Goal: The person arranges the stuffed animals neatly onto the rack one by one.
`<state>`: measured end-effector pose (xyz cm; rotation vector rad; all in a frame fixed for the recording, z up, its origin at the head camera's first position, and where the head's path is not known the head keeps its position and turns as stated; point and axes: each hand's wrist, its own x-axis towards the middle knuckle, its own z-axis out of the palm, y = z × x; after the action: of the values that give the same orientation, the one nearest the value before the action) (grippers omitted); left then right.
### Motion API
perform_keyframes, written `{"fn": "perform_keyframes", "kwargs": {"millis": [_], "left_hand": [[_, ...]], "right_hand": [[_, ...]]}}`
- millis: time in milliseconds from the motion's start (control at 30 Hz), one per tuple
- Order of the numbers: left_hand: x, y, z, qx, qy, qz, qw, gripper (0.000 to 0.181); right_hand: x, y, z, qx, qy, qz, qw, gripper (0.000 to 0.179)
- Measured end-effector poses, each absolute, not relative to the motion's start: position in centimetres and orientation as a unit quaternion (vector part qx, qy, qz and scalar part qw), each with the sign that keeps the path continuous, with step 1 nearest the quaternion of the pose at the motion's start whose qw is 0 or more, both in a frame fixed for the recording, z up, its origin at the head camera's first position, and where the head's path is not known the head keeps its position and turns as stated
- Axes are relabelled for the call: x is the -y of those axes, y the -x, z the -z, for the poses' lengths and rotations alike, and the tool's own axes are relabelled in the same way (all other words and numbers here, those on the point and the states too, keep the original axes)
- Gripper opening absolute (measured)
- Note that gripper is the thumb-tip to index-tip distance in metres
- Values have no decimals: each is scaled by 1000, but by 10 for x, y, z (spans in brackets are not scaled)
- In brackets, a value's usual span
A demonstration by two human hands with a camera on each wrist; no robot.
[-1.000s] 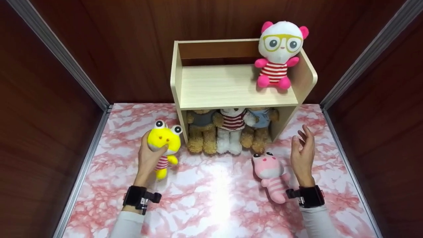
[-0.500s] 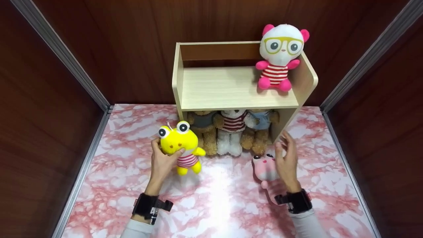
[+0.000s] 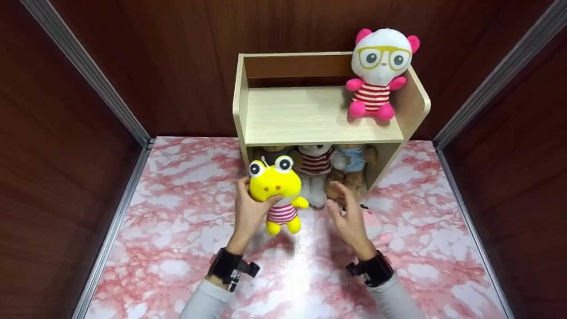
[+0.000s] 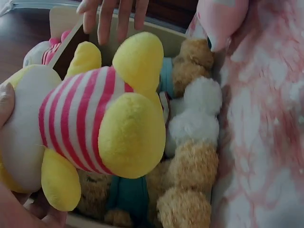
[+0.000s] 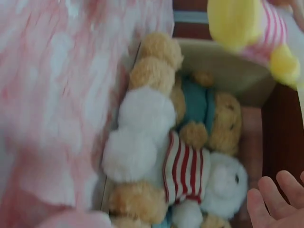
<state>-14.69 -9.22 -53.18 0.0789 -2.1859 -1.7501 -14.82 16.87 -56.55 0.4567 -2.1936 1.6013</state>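
Observation:
A yellow frog plush toy (image 3: 282, 213) in a pink-and-white striped shirt hangs upright before the shelf's lower left. My left hand (image 3: 250, 212) grips its head, thumb across the front and fingers behind. In the left wrist view the frog plush (image 4: 85, 118) shows its striped belly and yellow feet. To its right, my right hand (image 3: 350, 217) holds nothing, fingers loosely bent and apart from the frog. Below and behind that hand lies a pink frog plush (image 3: 373, 225) on the marbled surface, partly covered by the hand and wrist.
A pale wooden shelf (image 3: 301, 110) stands at the back. A white-and-pink panda plush (image 3: 372, 95) sits on its upper right. Several teddy bears, one a white bear in stripes (image 3: 315, 161), fill the lower compartment. Dark wood panels (image 3: 66, 168) enclose the sides.
My left hand has carried the yellow frog plush rightward, from beside the shelf to in front of it. My right hand has moved left, over the pink frog plush and past its head.

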Motion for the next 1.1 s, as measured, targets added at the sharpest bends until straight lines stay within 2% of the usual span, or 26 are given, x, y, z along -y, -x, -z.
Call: {"fn": "perform_keyframes", "kwargs": {"millis": [233,467,700,1000,1100], "left_hand": [[62,152,522,776,-20,602,186,90],[43,152,521,782,-21,585,212,90],[39,154,522,810,-9,545,216,92],[54,151,533,743,129,631,181,94],[64,152,544,733,149,639,180,86]], "right_hand": [[-147,145,570,798,-167,-559,152,61],[-135,142,569,795,-142,-574,136,70],[-132,146,568,775,-128,-604,138,65],[-138,149,544,750,-114,-644,96,57],[-148,152,535,729,-117,-669,90,56]]}}
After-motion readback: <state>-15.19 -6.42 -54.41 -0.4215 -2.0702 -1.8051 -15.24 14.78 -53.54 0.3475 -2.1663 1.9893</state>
